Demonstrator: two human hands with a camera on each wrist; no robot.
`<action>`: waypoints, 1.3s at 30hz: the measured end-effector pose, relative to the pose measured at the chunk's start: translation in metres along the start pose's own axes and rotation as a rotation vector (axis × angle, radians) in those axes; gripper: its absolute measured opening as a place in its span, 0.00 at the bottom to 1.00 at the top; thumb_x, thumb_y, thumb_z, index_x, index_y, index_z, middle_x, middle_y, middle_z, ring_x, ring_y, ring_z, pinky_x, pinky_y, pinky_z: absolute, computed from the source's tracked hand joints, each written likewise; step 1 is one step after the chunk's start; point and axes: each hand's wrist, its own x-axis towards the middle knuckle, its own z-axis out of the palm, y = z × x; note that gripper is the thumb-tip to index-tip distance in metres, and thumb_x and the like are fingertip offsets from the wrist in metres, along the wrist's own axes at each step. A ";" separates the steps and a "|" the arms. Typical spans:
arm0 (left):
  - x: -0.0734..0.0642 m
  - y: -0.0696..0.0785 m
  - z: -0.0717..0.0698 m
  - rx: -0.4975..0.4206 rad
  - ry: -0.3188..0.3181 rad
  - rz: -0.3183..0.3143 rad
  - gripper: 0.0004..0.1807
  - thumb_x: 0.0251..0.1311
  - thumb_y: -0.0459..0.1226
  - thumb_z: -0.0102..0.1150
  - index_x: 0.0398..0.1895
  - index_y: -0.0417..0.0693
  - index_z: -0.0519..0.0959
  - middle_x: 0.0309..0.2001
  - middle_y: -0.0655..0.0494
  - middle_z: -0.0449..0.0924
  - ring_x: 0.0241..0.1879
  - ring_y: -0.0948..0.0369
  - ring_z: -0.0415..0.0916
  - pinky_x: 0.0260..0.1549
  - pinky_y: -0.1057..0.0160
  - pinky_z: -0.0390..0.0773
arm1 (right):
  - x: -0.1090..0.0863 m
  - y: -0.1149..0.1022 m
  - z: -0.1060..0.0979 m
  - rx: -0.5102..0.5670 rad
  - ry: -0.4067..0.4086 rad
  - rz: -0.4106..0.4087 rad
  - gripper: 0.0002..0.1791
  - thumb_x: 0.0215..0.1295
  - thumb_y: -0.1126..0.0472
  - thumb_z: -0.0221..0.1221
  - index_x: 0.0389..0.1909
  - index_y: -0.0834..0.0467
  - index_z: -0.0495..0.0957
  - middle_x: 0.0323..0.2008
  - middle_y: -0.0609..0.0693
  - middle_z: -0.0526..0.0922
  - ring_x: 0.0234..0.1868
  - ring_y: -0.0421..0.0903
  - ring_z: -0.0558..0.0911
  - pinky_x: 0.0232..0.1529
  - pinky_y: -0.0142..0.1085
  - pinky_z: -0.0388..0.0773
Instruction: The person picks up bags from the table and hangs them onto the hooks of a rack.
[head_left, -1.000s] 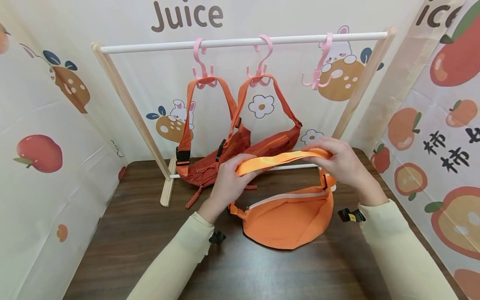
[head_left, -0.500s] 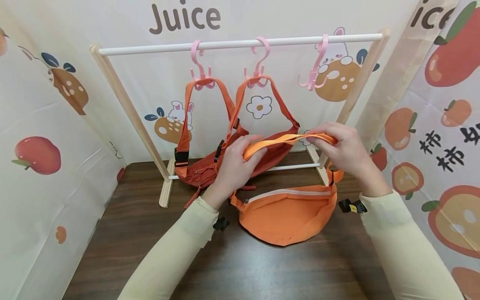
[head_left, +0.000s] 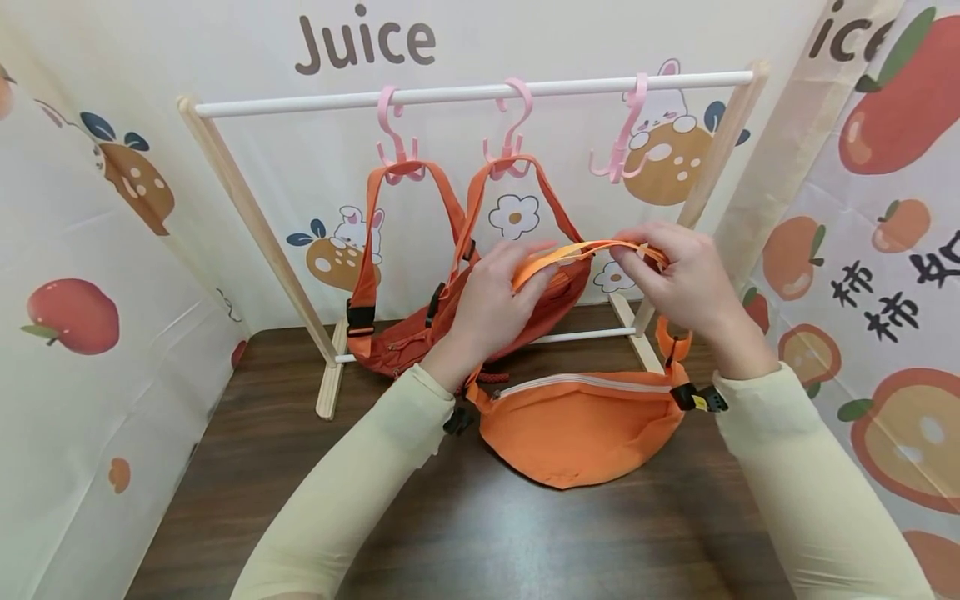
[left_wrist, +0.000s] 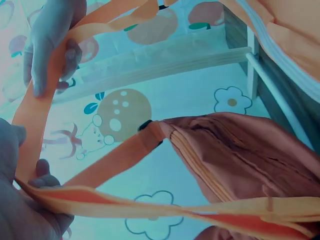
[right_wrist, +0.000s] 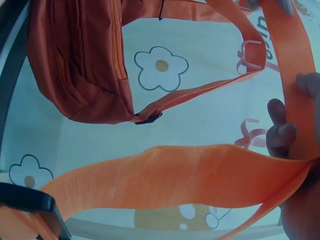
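Observation:
Both hands hold up the strap [head_left: 581, 252] of an orange waist bag [head_left: 577, 433]. My left hand [head_left: 495, 296] grips its left part and my right hand [head_left: 686, 271] pinches its right part, the band stretched in an arch between them. The bag's body hangs below the hands, low over the table, with its pale zipper [head_left: 585, 380] along the top. In the right wrist view, the strap [right_wrist: 195, 175] widens toward a black buckle [right_wrist: 30, 200]. Beyond the hands, a pink hook [head_left: 618, 158] with no bag on it hangs at the rail's right.
A rack with a white rail [head_left: 465, 93] and wooden legs stands at the back. Two darker red-orange bags [head_left: 390, 346] hang on it from a left pink hook [head_left: 393, 125] and a middle pink hook [head_left: 513, 125]. Printed fruit sheets [head_left: 67, 433] surround the brown table [head_left: 247, 483].
Both hands have risen and moved toward the rack with the strap, drifting slightly right. The bag's body has shifted a little right with them. The view has turned slightly.

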 end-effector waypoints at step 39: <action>0.056 0.017 -0.005 0.212 0.025 0.061 0.17 0.78 0.44 0.60 0.63 0.50 0.86 0.46 0.53 0.84 0.38 0.60 0.75 0.35 0.66 0.76 | 0.047 0.013 -0.027 -0.104 0.192 0.005 0.10 0.78 0.62 0.63 0.49 0.64 0.88 0.37 0.57 0.90 0.29 0.25 0.72 0.35 0.22 0.68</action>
